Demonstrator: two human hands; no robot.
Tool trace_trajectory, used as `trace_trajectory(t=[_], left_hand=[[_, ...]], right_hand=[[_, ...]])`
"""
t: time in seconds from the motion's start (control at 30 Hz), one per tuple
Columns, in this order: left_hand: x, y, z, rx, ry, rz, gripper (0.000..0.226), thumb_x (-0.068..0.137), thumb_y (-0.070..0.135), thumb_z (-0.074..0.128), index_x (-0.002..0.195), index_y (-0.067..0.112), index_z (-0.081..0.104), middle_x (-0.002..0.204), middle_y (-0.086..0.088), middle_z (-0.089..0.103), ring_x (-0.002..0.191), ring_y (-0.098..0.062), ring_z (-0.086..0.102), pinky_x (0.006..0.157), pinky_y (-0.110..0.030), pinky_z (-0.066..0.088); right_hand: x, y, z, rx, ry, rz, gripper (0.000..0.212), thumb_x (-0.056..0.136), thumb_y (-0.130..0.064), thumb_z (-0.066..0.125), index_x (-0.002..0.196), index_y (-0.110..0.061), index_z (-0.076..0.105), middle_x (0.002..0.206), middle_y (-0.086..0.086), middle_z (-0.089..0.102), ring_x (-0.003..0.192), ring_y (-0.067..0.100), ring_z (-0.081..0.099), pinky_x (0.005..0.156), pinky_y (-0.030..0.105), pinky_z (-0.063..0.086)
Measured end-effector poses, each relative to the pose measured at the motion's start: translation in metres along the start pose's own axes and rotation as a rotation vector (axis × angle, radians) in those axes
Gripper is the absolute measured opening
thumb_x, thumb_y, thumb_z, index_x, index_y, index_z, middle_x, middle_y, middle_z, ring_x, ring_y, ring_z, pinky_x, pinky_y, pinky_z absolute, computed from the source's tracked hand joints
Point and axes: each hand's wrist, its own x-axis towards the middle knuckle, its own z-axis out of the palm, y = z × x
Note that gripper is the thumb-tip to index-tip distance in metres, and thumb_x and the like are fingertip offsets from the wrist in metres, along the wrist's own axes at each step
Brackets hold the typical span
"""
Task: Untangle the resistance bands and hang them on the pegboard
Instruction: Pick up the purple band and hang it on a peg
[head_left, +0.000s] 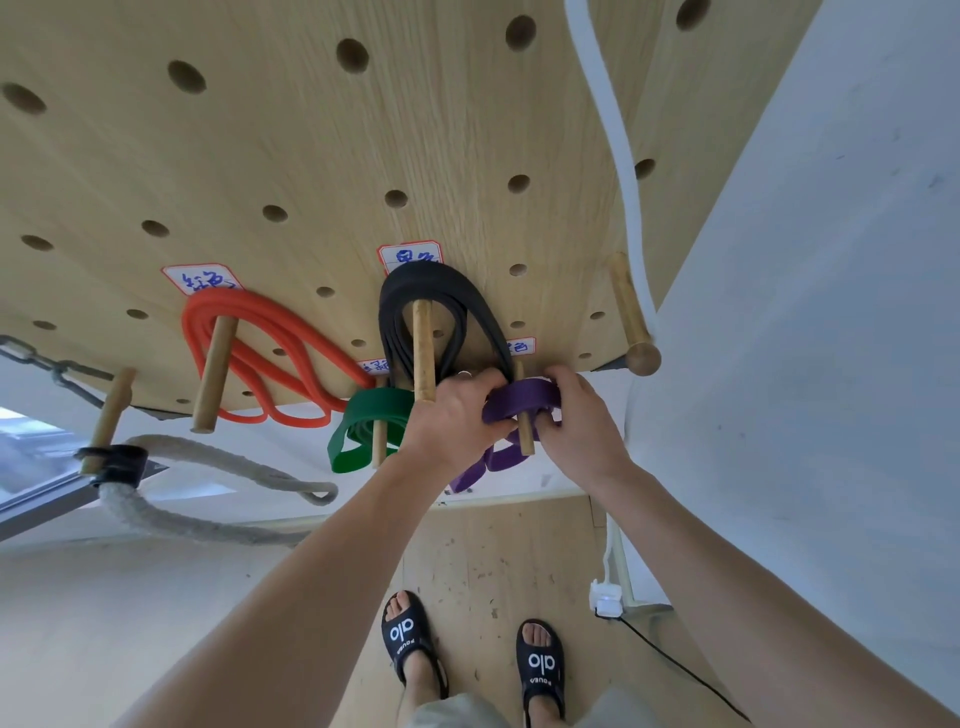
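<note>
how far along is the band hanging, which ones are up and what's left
Done: the orange band, black band and green band each hang looped on a peg of the pegboard. In hand: the left hand and right hand both grip the purple band around its peg. Left: releasing it; no other loose bands show.

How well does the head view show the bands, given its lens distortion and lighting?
Head view: wide-angle bending curves the pegboard edges; even soft light, no glare; orange band, black band and green band sharp; both hands partly cover the purple band.
</note>
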Motion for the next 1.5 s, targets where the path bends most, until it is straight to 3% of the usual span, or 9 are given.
trace_trajectory(t=[0.17, 0.3, 0.53, 0.67, 0.73, 0.8, 1.03, 1.3, 1.5], left_hand=[[0.003, 0.003, -0.003, 0.013, -0.007, -0.026, 0.025, 0.085, 0.039, 0.077, 0.099, 0.024, 0.063, 0.088, 0.004, 0.065, 0.081, -0.019, 0.059, 0.072, -0.039, 0.056], [0.003, 0.005, -0.004, 0.054, 0.002, -0.001, 0.024, 0.087, 0.037, 0.076, 0.101, 0.023, 0.063, 0.086, 0.004, 0.063, 0.078, -0.017, 0.055, 0.066, -0.032, 0.049], [0.004, -0.004, -0.013, -0.034, -0.089, 0.076, 0.027, 0.086, 0.026, 0.078, 0.108, 0.015, 0.069, 0.094, -0.002, 0.073, 0.079, -0.017, 0.064, 0.078, -0.038, 0.057], [0.011, -0.005, -0.021, -0.081, -0.144, 0.097, 0.031, 0.088, 0.022, 0.078, 0.117, 0.013, 0.070, 0.104, -0.003, 0.074, 0.081, -0.013, 0.064, 0.080, -0.024, 0.053], [0.012, -0.005, -0.023, -0.081, -0.155, 0.097, 0.032, 0.089, 0.021, 0.078, 0.119, 0.014, 0.070, 0.106, -0.002, 0.073, 0.075, -0.004, 0.060, 0.073, -0.008, 0.045], [0.013, -0.005, -0.023, -0.094, -0.152, 0.097, 0.033, 0.088, 0.020, 0.079, 0.119, 0.013, 0.071, 0.107, -0.002, 0.074, 0.068, 0.005, 0.056, 0.068, -0.003, 0.042], [0.012, -0.004, -0.017, -0.143, -0.146, 0.088, 0.032, 0.087, 0.015, 0.080, 0.115, 0.008, 0.067, 0.110, -0.008, 0.074, 0.074, -0.010, 0.061, 0.078, -0.023, 0.053], [0.006, -0.008, -0.008, -0.175, -0.039, 0.083, 0.035, 0.086, 0.018, 0.081, 0.110, 0.008, 0.059, 0.105, -0.006, 0.071, 0.071, -0.016, 0.065, 0.073, -0.033, 0.058], [-0.013, -0.012, -0.002, -0.151, -0.002, 0.125, 0.037, 0.087, 0.011, 0.076, 0.117, 0.012, 0.053, 0.086, -0.004, 0.073, 0.067, -0.018, 0.071, 0.066, -0.042, 0.061]], right_hand=[[-0.004, -0.007, -0.008, -0.025, 0.040, -0.121, 0.036, 0.086, -0.005, 0.066, 0.120, -0.016, 0.059, 0.113, -0.002, 0.060, 0.098, 0.020, 0.057, 0.079, 0.028, 0.050], [0.000, -0.011, -0.018, -0.008, -0.062, -0.157, 0.032, 0.084, -0.007, 0.067, 0.114, -0.019, 0.062, 0.105, -0.005, 0.061, 0.096, 0.019, 0.057, 0.081, 0.036, 0.054], [0.003, -0.011, -0.025, 0.035, -0.139, -0.219, 0.035, 0.082, -0.007, 0.069, 0.114, -0.020, 0.065, 0.102, -0.009, 0.062, 0.095, 0.014, 0.057, 0.079, 0.025, 0.051], [0.009, -0.008, -0.028, 0.051, -0.179, -0.208, 0.030, 0.087, -0.011, 0.068, 0.114, -0.023, 0.065, 0.106, -0.007, 0.065, 0.098, 0.012, 0.060, 0.083, 0.027, 0.052], [0.013, -0.005, -0.031, 0.044, -0.204, -0.198, 0.027, 0.089, -0.014, 0.068, 0.114, -0.023, 0.066, 0.108, -0.007, 0.066, 0.099, 0.011, 0.060, 0.086, 0.032, 0.052], [0.016, -0.003, -0.032, 0.020, -0.217, -0.208, 0.024, 0.091, -0.016, 0.068, 0.114, -0.023, 0.067, 0.109, -0.008, 0.065, 0.101, 0.011, 0.059, 0.088, 0.033, 0.051], [0.015, -0.001, -0.032, 0.012, -0.224, -0.205, 0.024, 0.091, -0.015, 0.065, 0.114, -0.024, 0.064, 0.106, -0.010, 0.063, 0.099, 0.010, 0.058, 0.085, 0.030, 0.051], [0.008, -0.004, -0.028, -0.030, -0.210, -0.148, 0.026, 0.095, -0.023, 0.062, 0.121, -0.021, 0.059, 0.107, -0.004, 0.067, 0.096, 0.016, 0.061, 0.084, 0.038, 0.052], [-0.005, -0.006, -0.014, -0.067, -0.082, -0.144, 0.034, 0.097, -0.020, 0.060, 0.130, -0.021, 0.054, 0.112, -0.003, 0.066, 0.098, 0.017, 0.059, 0.084, 0.040, 0.054]])
